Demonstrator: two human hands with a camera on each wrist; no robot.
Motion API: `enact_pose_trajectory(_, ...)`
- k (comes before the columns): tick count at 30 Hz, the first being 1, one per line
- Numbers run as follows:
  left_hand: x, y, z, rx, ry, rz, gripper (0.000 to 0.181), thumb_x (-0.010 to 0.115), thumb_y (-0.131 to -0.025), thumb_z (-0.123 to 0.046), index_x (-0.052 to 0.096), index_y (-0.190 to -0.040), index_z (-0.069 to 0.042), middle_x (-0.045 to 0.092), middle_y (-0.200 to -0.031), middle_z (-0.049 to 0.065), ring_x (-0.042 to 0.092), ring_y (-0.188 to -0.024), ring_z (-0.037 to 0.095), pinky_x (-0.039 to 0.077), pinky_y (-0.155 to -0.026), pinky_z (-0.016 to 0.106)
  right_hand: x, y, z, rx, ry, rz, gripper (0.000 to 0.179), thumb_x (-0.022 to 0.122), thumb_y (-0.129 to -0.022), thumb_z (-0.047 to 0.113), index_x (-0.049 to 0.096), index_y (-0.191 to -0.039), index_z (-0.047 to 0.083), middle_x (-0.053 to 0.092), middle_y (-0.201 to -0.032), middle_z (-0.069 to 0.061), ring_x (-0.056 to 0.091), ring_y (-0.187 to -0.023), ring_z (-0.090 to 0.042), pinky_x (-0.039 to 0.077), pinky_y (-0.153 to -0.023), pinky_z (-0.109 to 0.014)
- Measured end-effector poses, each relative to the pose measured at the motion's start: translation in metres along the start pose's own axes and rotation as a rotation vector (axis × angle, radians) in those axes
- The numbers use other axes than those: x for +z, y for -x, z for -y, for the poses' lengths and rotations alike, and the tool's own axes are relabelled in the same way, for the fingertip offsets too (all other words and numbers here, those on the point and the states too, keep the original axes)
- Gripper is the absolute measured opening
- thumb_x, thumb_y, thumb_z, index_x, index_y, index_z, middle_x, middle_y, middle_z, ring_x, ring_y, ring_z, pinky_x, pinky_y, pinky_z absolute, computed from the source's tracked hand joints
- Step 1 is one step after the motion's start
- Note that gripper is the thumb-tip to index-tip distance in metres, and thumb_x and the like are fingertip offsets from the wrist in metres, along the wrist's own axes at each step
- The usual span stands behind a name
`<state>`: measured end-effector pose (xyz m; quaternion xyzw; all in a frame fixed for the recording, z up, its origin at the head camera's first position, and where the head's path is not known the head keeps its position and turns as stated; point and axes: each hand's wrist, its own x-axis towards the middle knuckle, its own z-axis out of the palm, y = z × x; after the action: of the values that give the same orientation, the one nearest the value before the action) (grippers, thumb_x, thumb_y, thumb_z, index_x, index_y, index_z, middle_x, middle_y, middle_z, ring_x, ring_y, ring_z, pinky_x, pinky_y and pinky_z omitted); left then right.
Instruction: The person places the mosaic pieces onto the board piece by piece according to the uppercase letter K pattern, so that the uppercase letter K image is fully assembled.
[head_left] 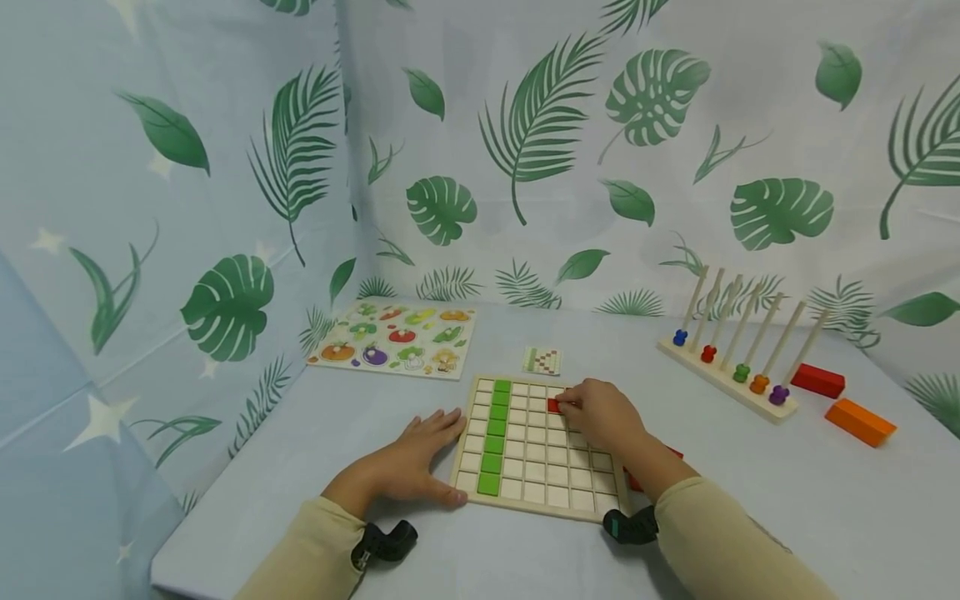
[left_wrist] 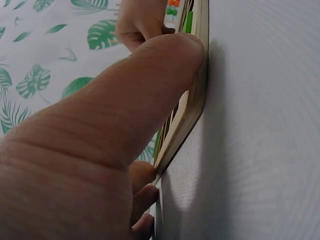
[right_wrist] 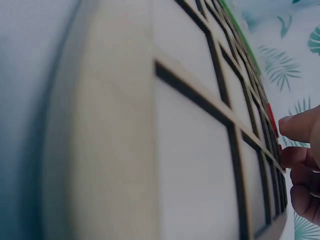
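Observation:
A wooden grid board [head_left: 542, 505] lies on the table, with a column of green tiles [head_left: 496, 427] near its left side. My left hand [head_left: 412, 460] rests at the board's left edge, fingers spread and thumb against the frame's near corner. Over the upper right squares, my right hand [head_left: 606, 417] has thumb and fingertips bent together at a red tile [head_left: 553, 406]. In the right wrist view, one red tile [right_wrist: 271, 120] shows in the grid, and a sliver of red [right_wrist: 280, 148] appears between thumb and finger, mostly hidden by them.
More red pieces [head_left: 634, 481] lie by the board's right edge, partly under my right forearm. Behind are a small pattern card [head_left: 542, 361] and a vegetable puzzle [head_left: 392, 337]. At right stand a peg rack [head_left: 727, 383] with coloured beads, a red block [head_left: 818, 380] and an orange block [head_left: 860, 422].

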<state>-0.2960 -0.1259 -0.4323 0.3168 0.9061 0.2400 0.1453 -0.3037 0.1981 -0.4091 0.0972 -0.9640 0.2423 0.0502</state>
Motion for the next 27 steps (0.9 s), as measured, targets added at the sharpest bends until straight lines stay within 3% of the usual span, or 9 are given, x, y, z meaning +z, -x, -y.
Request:
enact_pose_trajectory(7, -0.001, 0.000, -0.003, 0.002, -0.016, -0.005, 0.115, 0.082, -0.077, -0.061, 0.023, -0.164, -0.013, 0.014, -0.170, 0.002, 0.005, -0.155, 0.024, 0.000, -0.123, 0.046, -0.015, 0.021, -0.009, 0.070, -0.021, -0.021, 0.024, 0.070, -0.099, 0.022, 0.078, -0.116, 0.007, 0.067, -0.103, -0.006, 0.059, -0.091, -0.024, 0.053, -0.073, -0.040)
enact_pose_trajectory(15, -0.002, -0.001, -0.004, 0.001, -0.007, -0.001, 0.115, 0.082, -0.078, -0.060, 0.024, -0.163, -0.010, 0.014, -0.169, 0.004, 0.005, -0.155, 0.026, 0.001, -0.123, 0.047, -0.033, 0.059, -0.039, 0.131, -0.035, 0.053, 0.028, 0.075, -0.095, 0.028, 0.079, -0.115, 0.009, 0.062, -0.095, -0.001, 0.052, -0.077, -0.020, 0.046, -0.058, -0.034)
enact_pose_trajectory(18, -0.002, 0.000, -0.004, 0.003, 0.001, -0.002, 0.114, 0.082, -0.078, -0.059, 0.024, -0.163, -0.009, 0.015, -0.169, 0.005, 0.006, -0.155, 0.027, 0.001, -0.123, 0.048, -0.036, 0.071, -0.049, 0.115, -0.023, 0.080, 0.032, 0.077, -0.093, 0.031, 0.079, -0.115, 0.008, 0.059, -0.091, 0.000, 0.050, -0.073, -0.018, 0.046, -0.055, -0.032)
enact_pose_trajectory(22, -0.002, 0.001, -0.002, 0.004, 0.005, -0.004, 0.114, 0.082, -0.078, -0.058, 0.024, -0.163, -0.010, 0.014, -0.169, 0.005, 0.005, -0.155, 0.028, 0.000, -0.123, 0.048, -0.038, 0.081, -0.060, 0.035, -0.007, 0.079, 0.028, 0.078, -0.091, 0.030, 0.080, -0.111, 0.010, 0.057, -0.089, 0.002, 0.048, -0.073, -0.016, 0.041, -0.056, -0.029)
enact_pose_trajectory(27, -0.001, 0.001, -0.001, 0.006, 0.006, -0.008, 0.114, 0.082, -0.078, -0.059, 0.024, -0.163, -0.010, 0.015, -0.169, 0.005, 0.005, -0.155, 0.028, 0.000, -0.123, 0.049, -0.038, 0.087, -0.060, 0.035, -0.043, 0.074, 0.023, 0.080, -0.090, 0.029, 0.081, -0.107, 0.013, 0.058, -0.089, 0.002, 0.047, -0.075, -0.017, 0.040, -0.057, -0.028)
